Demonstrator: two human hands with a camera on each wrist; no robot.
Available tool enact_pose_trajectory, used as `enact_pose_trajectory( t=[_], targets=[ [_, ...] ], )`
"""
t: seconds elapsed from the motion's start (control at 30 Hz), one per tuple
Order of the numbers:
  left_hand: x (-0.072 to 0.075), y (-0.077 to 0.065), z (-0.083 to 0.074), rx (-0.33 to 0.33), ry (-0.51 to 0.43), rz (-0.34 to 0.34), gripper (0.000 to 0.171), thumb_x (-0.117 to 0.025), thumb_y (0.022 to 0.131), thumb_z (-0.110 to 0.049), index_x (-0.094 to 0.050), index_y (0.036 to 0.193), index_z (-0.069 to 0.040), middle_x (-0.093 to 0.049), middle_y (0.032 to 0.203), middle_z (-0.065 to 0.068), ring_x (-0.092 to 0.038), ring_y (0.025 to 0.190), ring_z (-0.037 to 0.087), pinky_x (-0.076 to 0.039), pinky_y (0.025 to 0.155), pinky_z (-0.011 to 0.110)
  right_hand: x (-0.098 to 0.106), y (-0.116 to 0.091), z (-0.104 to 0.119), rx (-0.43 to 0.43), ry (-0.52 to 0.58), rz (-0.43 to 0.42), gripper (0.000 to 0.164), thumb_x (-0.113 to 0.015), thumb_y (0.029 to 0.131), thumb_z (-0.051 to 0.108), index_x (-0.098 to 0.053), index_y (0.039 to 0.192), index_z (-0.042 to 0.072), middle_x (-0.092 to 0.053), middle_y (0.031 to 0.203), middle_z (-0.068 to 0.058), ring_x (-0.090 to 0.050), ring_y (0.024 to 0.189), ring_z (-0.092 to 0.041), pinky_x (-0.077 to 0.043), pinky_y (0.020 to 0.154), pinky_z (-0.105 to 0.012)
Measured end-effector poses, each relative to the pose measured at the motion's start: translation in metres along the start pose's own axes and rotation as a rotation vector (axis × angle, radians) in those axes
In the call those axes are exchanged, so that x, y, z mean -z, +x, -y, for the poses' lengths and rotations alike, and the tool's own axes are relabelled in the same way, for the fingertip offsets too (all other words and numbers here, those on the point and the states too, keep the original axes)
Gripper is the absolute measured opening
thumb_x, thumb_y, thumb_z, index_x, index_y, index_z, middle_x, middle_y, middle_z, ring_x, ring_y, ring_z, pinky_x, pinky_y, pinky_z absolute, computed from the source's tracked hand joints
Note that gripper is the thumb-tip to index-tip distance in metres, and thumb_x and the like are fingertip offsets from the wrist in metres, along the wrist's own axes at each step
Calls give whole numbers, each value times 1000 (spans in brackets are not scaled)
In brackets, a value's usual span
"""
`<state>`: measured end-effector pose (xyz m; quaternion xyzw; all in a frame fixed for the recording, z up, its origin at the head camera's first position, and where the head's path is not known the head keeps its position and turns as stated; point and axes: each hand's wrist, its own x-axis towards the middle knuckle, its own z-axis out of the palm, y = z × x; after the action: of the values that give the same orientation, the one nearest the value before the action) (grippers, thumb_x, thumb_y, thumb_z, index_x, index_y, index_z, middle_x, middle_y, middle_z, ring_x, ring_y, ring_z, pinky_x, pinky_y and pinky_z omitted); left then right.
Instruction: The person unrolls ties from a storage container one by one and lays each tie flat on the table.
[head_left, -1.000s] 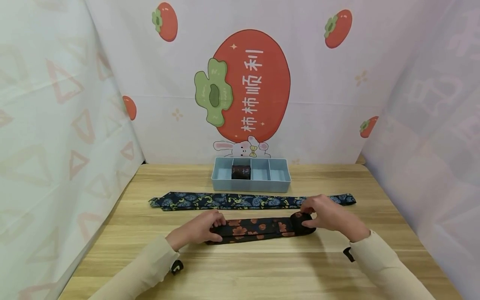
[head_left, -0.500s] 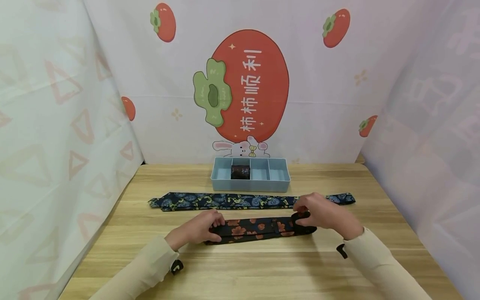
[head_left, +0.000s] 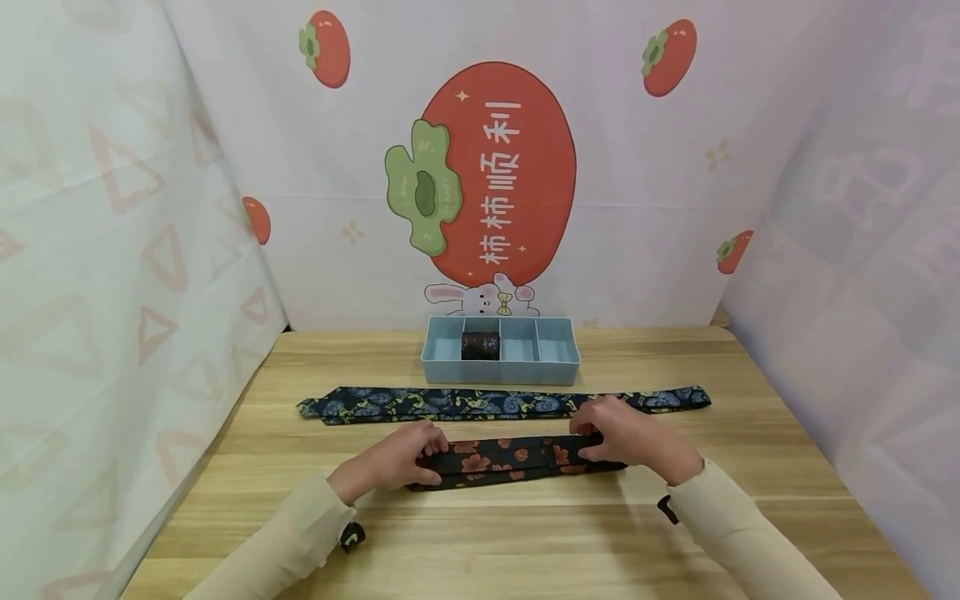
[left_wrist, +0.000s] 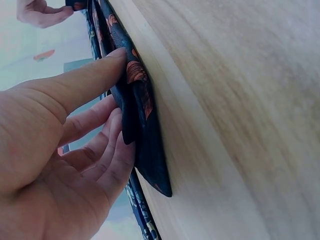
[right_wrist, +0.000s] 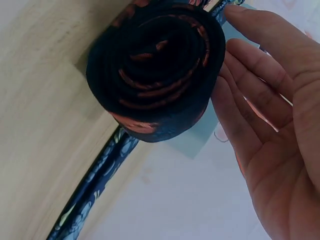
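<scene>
A black necktie with orange flowers (head_left: 487,462) lies lengthwise across the table, its right part wound into a roll (right_wrist: 155,75). My left hand (head_left: 393,460) pinches its flat left end, thumb above and fingers at the far edge; the tip (left_wrist: 152,167) pokes out past them in the left wrist view. Around the roll curl the thumb and fingers of my right hand (head_left: 630,437), which hides most of it from the head view. Spiral layers show at the roll's side in the right wrist view. Behind it stretches a navy necktie with blue and yellow patterns (head_left: 480,404).
A light blue box (head_left: 501,372) with several compartments stands at the back of the wooden table (head_left: 480,542). In its second compartment from the left sits a dark rolled necktie (head_left: 480,345). Printed white cloth (head_left: 637,167) hangs behind and at both sides.
My right hand has moved left along the flowered necktie, rolling it up further, so the flat stretch is shorter. My left hand has stayed at the left end.
</scene>
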<state>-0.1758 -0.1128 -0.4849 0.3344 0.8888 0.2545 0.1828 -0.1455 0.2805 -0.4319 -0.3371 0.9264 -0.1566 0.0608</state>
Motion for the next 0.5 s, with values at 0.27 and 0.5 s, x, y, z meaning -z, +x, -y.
enact_pose_trajectory(
  t=[0.27, 0.5],
  targets=[
    [1, -4, -1, 2, -2, -5, 37, -85, 91, -21, -68, 120, -7, -63, 115, 5, -60, 100, 16, -56, 90, 38, 8, -17, -9, -34, -12, -68, 24, -88, 85, 12, -79, 107, 7, -77, 102, -7, -71, 84, -15, -60, 71, -30],
    [3, -7, -5, -7, -14, -8, 36, -85, 91, -19, -68, 120, -5, -64, 116, 7, -61, 100, 18, -56, 90, 38, 15, -33, -17, -73, -52, -93, 22, -89, 85, 18, -77, 101, 11, -73, 96, 0, -69, 81, -15, -57, 68, -29]
  ],
)
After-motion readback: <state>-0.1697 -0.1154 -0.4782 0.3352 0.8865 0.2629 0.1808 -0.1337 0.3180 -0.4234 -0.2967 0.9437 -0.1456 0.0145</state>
